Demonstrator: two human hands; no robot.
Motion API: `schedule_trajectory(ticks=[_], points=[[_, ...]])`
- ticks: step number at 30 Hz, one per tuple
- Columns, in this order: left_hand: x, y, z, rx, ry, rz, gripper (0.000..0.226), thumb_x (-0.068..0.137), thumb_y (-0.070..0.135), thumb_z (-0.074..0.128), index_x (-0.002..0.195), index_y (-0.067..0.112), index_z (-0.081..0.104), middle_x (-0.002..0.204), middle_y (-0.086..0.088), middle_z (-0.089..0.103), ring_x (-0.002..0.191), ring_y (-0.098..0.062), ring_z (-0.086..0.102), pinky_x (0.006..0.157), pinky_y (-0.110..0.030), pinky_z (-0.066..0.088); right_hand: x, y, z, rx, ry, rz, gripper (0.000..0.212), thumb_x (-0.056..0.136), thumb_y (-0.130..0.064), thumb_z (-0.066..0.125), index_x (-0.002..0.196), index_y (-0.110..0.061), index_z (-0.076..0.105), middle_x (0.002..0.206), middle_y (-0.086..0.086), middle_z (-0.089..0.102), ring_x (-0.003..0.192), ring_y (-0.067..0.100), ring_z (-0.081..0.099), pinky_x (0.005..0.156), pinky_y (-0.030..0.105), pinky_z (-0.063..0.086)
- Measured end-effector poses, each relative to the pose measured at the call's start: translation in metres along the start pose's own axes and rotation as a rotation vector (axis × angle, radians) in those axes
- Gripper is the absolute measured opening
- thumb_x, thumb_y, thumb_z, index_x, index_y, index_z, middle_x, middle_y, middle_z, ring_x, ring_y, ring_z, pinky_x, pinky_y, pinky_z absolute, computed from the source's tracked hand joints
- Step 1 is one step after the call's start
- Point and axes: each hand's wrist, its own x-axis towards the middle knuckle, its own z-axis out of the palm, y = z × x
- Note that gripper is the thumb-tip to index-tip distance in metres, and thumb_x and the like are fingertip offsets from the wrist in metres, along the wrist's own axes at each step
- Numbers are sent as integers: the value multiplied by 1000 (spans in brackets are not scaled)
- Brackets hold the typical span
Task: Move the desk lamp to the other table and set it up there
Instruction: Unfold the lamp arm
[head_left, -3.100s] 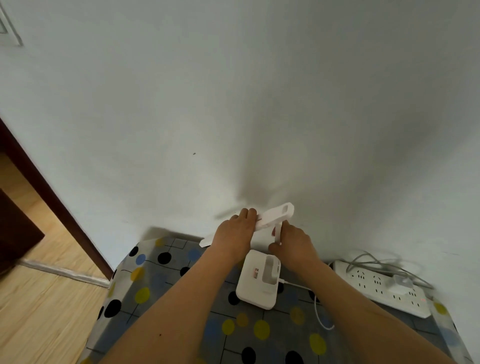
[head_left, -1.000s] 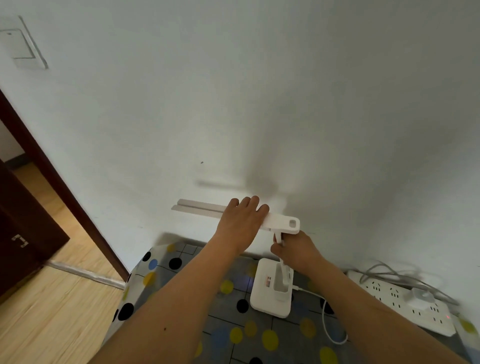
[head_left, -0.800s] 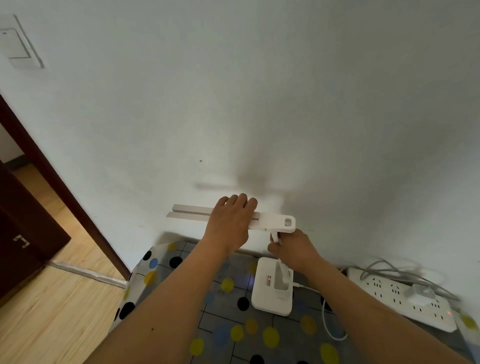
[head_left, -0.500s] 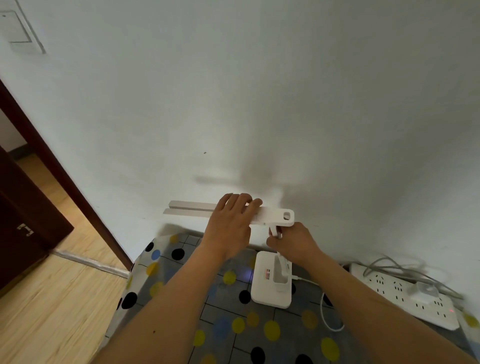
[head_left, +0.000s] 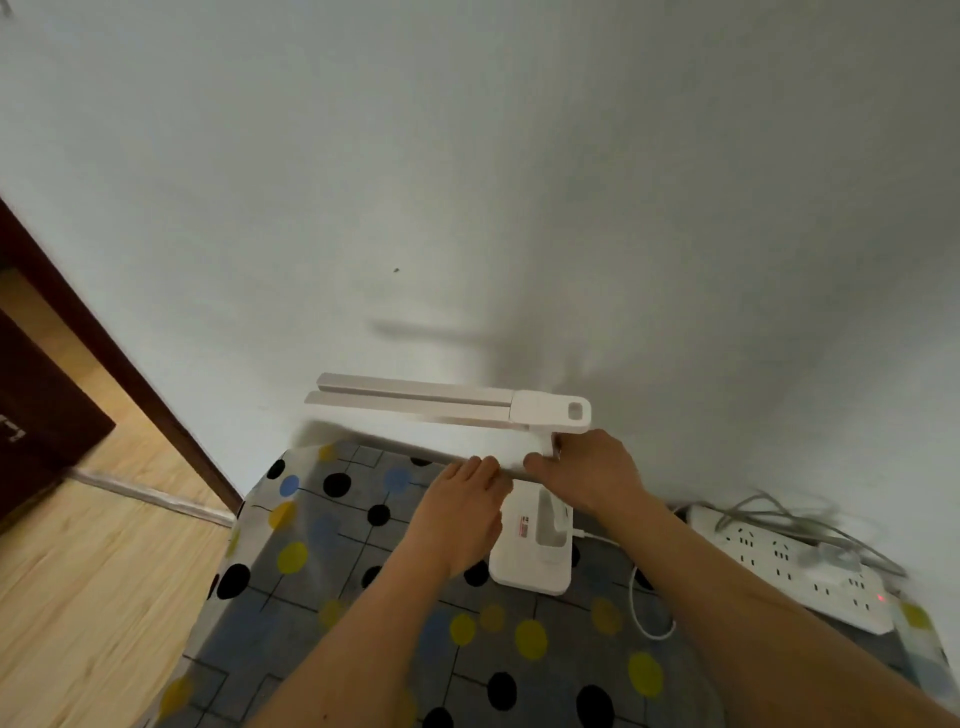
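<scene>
Desk lamp (head_left: 530, 519), white plastic, with a rectangular base, a short upright stem and a long two-bar head, stands on a table with a grey cloth printed in black, yellow and blue dots (head_left: 332, 582), close to the wall. Its base sits near the table's far edge, at about 1 o'clock from the frame centre of the cloth. The head (head_left: 447, 402) is raised and lies roughly level, reaching out toward 9 o'clock from the stem, both bars side by side.

Right hand (head_left: 587, 475) grips the stem just under the head's hinge; fingers curled around it, thumb pointing toward 9 o'clock. Left hand (head_left: 457, 519) is palm down at the base's 9 o'clock side, fingers together and extended; whether the fingertips touch the base or only hover, cannot tell, and the hand is motion-blurred.

Thin white cable (head_left: 641, 603) leaves the base's right side and loops on the cloth toward 5 o'clock. White multi-socket power strip (head_left: 789, 566) lies at 3 o'clock from the base, well apart from it, with a white plug adapter (head_left: 831, 556) seated in it, grey cords (head_left: 779, 514) bundled behind, and a small red light near its right end.

Plain white wall (head_left: 467, 182) behind. Wooden floor (head_left: 93, 571) and dark brown door frame (head_left: 119, 374) at 9 o'clock.
</scene>
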Motion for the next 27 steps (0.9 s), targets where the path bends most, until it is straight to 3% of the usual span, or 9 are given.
schedule_trajectory(ticks=[2,4,7,16,23,27], points=[[3,-2,24,-94,-232,-125,70,83,39,59,143,18,29,150,-3,31,137,-23,29,114,-38,22,1,1,3,1,-11,1,24,85,-43,50,82,-21,58,68,-4,57,59,10,52,52,21,38],[8,-1,45,-141,-362,-167,94,79,48,65,150,17,12,158,-3,14,145,-22,13,119,-41,11,2,2,4,14,-2,8,25,85,-39,50,67,-23,49,59,-6,50,54,8,49,49,21,35],[15,8,69,-158,-461,-182,104,79,53,64,151,15,-1,161,-2,0,147,-19,0,119,-41,4,1,2,7,11,24,-12,23,85,-37,50,68,-21,52,60,-3,53,55,12,50,50,22,37],[37,21,76,-140,-541,-97,102,80,53,63,151,17,1,161,-2,-1,147,-18,0,120,-42,3,-4,1,4,42,72,-43,16,86,-33,50,76,-20,53,67,-3,54,60,13,51,58,22,39],[37,24,71,-141,-568,-131,104,81,52,63,151,17,-6,160,-2,-7,147,-18,-2,119,-41,0,-9,15,-3,157,55,4,23,84,-29,50,62,-27,43,58,-10,48,62,14,54,53,20,37],[35,25,73,-141,-569,-145,103,82,51,62,150,18,-8,160,-1,-10,147,-19,-3,119,-41,0,-15,27,-9,303,37,75,17,84,-27,50,68,-21,52,67,1,60,71,20,62,64,28,50]])
